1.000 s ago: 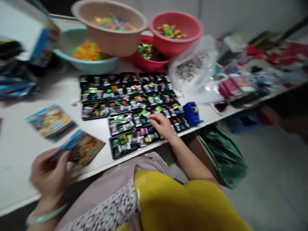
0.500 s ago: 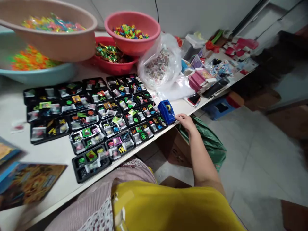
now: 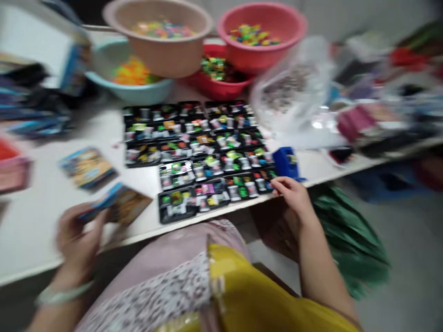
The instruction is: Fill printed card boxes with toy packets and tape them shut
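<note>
The picture is motion-blurred. My left hand [image 3: 78,237] holds a blue and orange printed card pack [image 3: 116,206] at the table's near edge. My right hand [image 3: 292,196] rests at the table's front edge, fingers touching the rightmost of several black trays [image 3: 204,157] that hold small bagged coloured toys. A blue tape dispenser [image 3: 287,162] stands just above that hand. Whether the right hand grips a tray is unclear.
Basins of coloured pieces stand at the back: tan [image 3: 159,34], pink [image 3: 259,32], light blue [image 3: 133,83], red [image 3: 218,78]. A clear plastic bag [image 3: 294,87] lies right of the trays. Another card pack [image 3: 86,167] lies left. A green bag [image 3: 349,240] hangs below the table.
The camera swung back left. My right hand moved from beside the tape dispenser to the rightmost tray. My left hand with the card pack came back into view.
</note>
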The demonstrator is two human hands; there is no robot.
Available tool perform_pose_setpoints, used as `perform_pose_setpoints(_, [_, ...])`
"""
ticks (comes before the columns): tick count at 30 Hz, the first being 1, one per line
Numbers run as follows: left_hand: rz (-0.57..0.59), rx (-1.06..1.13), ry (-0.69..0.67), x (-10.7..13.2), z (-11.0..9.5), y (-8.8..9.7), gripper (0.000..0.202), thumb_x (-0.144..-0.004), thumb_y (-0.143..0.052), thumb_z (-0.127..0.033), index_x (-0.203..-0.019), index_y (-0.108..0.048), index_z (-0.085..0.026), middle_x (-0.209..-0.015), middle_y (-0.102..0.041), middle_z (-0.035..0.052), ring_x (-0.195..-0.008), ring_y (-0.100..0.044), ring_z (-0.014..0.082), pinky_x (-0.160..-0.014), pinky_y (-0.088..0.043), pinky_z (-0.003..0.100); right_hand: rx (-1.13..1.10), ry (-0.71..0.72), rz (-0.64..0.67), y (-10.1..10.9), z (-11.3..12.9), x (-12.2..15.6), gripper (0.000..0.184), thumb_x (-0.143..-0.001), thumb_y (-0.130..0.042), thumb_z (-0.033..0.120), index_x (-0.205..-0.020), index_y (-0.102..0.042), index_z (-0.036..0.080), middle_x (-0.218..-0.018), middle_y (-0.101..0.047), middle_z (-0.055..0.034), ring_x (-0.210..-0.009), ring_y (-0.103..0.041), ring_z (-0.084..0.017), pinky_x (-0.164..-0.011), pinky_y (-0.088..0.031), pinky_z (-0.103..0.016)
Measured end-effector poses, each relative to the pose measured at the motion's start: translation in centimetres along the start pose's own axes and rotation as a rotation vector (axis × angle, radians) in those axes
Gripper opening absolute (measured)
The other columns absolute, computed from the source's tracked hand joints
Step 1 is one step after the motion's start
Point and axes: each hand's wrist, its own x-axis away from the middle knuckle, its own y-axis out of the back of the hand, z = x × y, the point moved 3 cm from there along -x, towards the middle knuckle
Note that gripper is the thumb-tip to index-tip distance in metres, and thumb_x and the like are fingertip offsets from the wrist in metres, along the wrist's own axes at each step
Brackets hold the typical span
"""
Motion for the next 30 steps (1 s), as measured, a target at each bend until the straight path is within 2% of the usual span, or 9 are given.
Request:
perform_pose_setpoints(2, [0.017,-0.029,-0.22,0.7,0.1,2.1,0.024,-0.072,-0.075,-0.027,-0.088,-0.057,-0.025,-0.086,-0.058,-0.0028,-0.078,-0.059,0.0157,-0.065,-0.052,0.031,-0.209,0.093,0.292,-6.3,5.1,1.3,0.021,-0.073,-0.071,0.042,-0.078,-0.072,0.022,-0.067,-0.069,-0.0013,-0.055,-0.06,-0.014,-0.056,-0.053,-0.029])
perform_pose_setpoints(6, [0.16,-0.135,-0.38,0.7,0.2,2.3,0.032,-0.083,-0.061,-0.017,-0.113,-0.052,-0.022,-0.095,-0.059,0.0049,-0.088,-0.059,0.0169,-0.074,-0.052,0.03,-0.45,0.139,0.841,-19.3,15.0,5.4,0.025,-0.073,-0.072,0.035,-0.096,-0.075,0.024,-0.072,-0.073,-0.0014,-0.056,-0.063,-0.014,-0.058,-0.057,-0.031])
perform_pose_setpoints(8, [0.219,-0.19,-0.444,0.4,-0.1,2.0,0.048,-0.086,-0.057,-0.016,-0.131,-0.042,-0.022,-0.101,-0.058,0.0078,-0.089,-0.059,0.0173,-0.074,-0.052,0.029,-0.529,0.136,0.981,-24.7,18.1,6.8,0.037,-0.073,-0.07,0.033,-0.11,-0.071,0.025,-0.074,-0.073,0.0,-0.056,-0.062,-0.012,-0.058,-0.058,-0.03])
perform_pose_setpoints(11, [0.316,-0.273,-0.495,0.3,-0.5,1.8,0.058,-0.089,-0.05,-0.016,-0.143,-0.033,-0.026,-0.104,-0.055,0.0084,-0.085,-0.058,0.0165,-0.067,-0.05,0.027,-0.517,0.134,1.04,-30.4,19.4,6.9,0.048,-0.074,-0.067,0.031,-0.121,-0.064,0.023,-0.072,-0.071,0.0022,-0.052,-0.06,-0.01,-0.055,-0.056,-0.026])
perform_pose_setpoints(14, [0.371,-0.23,-0.453,-0.1,0.2,1.9,0.053,-0.088,-0.049,-0.017,-0.139,-0.042,-0.027,-0.1,-0.054,0.007,-0.082,-0.057,0.0162,-0.066,-0.05,0.027,-0.329,0.25,0.996,-32.9,18.8,5.9,0.053,-0.076,-0.062,0.029,-0.129,-0.056,0.022,-0.065,-0.067,0.0053,-0.047,-0.056,-0.01,-0.05,-0.051,-0.025])
perform_pose_setpoints(19, [0.216,0.122,-0.29,-3.0,2.9,2.8,0.024,-0.087,-0.057,-0.02,-0.11,-0.063,-0.022,-0.095,-0.061,0.0065,-0.089,-0.061,0.0173,-0.078,-0.051,0.031,0.222,0.809,0.756,-34.1,20.2,4.1,0.057,-0.082,-0.062,0.036,-0.137,-0.05,0.023,-0.066,-0.066,-0.0017,-0.059,-0.061,-0.02,-0.057,-0.05,-0.032])
perform_pose_setpoints(22, [0.075,0.191,-0.01,-6.9,6.2,3.6,0.016,-0.083,-0.065,-0.026,-0.097,-0.064,-0.017,-0.093,-0.065,0.0056,-0.085,-0.062,0.0174,-0.078,-0.051,0.031,0.363,1.164,0.66,-35.7,22.7,3.7,0.052,-0.089,-0.054,0.032,-0.14,-0.048,0.022,-0.092,-0.07,-0.0114,-0.083,-0.064,-0.028,-0.075,-0.052,-0.041])
perform_pose_setpoints(25, [0.095,0.215,0.203,-11.7,10.0,4.3,0.019,-0.079,-0.068,-0.027,-0.093,-0.061,-0.015,-0.09,-0.065,0.0049,-0.082,-0.061,0.017,-0.075,-0.051,0.03,0.415,1.443,0.667,-38.7,24.8,3.7,0.044,-0.091,-0.052,0.027,-0.135,-0.053,0.023,-0.126,-0.061,-0.0148,-0.117,-0.053,-0.033,-0.096,-0.044,-0.049])
perform_pose_setpoints(30, [0.062,-0.286,0.367,-17.6,16.2,8.0,0.04,-0.071,-0.077,-0.025,-0.103,-0.057,-0.011,-0.109,-0.06,0.0144,-0.103,-0.055,0.0248,-0.093,-0.044,0.039,0.645,1.471,0.749,-44.1,24.7,2.9,0.043,-0.089,-0.057,0.033,-0.13,-0.057,0.022,-0.137,-0.055,-0.0146,-0.128,-0.043,-0.038,-0.095,-0.043,-0.054])
